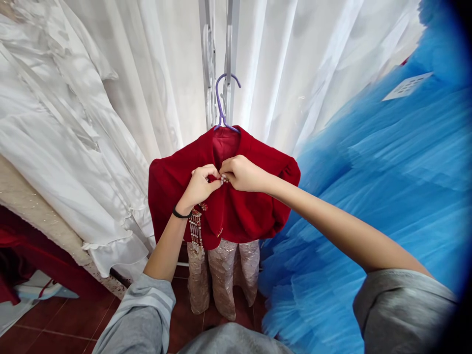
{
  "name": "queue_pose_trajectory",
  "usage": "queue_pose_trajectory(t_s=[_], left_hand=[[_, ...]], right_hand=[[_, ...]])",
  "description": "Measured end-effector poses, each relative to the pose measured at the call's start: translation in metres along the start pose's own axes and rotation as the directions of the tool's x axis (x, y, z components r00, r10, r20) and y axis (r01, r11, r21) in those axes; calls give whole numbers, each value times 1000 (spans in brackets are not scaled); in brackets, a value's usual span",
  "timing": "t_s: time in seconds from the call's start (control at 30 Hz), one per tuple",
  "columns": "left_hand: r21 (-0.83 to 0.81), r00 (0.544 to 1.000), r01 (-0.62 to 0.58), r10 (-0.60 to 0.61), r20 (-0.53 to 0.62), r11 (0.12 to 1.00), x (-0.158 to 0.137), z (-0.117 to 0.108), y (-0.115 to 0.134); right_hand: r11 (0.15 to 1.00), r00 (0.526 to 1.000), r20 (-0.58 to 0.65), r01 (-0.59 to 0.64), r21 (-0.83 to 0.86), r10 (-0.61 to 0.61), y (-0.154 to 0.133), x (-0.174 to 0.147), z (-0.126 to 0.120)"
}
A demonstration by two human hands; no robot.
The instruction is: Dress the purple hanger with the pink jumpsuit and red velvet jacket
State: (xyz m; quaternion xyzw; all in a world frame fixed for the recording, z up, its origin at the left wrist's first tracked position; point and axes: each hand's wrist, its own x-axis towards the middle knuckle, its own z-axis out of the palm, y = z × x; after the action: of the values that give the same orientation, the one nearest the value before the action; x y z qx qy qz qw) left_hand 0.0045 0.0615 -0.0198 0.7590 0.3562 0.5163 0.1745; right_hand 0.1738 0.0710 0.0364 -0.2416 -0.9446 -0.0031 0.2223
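Observation:
A short red velvet jacket point(173, 182) hangs in front of me on a purple hanger point(221, 103). At the upper front of the jacket, my left hand point(201, 186) pinches a small pearly, beaded ornament point(224, 179) between thumb and finger. My right hand point(241, 173) is closed on the same ornament from the right, its fingertips close to the left thumb. How the ornament joins the cloth is hidden by my fingers. Below my left wrist, a beaded tassel brooch point(196, 228) dangles on the jacket front.
Shiny pinkish trousers point(223, 275) hang beneath the jacket. White dresses point(73, 128) fill the left side, and a large blue tulle gown point(387, 182) crowds the right. White curtains point(280, 59) and a metal rack post point(228, 39) stand behind. The floor has red-brown tiles point(70, 319).

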Motion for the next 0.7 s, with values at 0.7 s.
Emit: queue_pose_trajectory(t_s=[0.7], left_hand=[[10,993,-87,87,-75,996,-8,-2,9]], right_hand=[[964,821,-558,41,262,117,8,-50,42]])
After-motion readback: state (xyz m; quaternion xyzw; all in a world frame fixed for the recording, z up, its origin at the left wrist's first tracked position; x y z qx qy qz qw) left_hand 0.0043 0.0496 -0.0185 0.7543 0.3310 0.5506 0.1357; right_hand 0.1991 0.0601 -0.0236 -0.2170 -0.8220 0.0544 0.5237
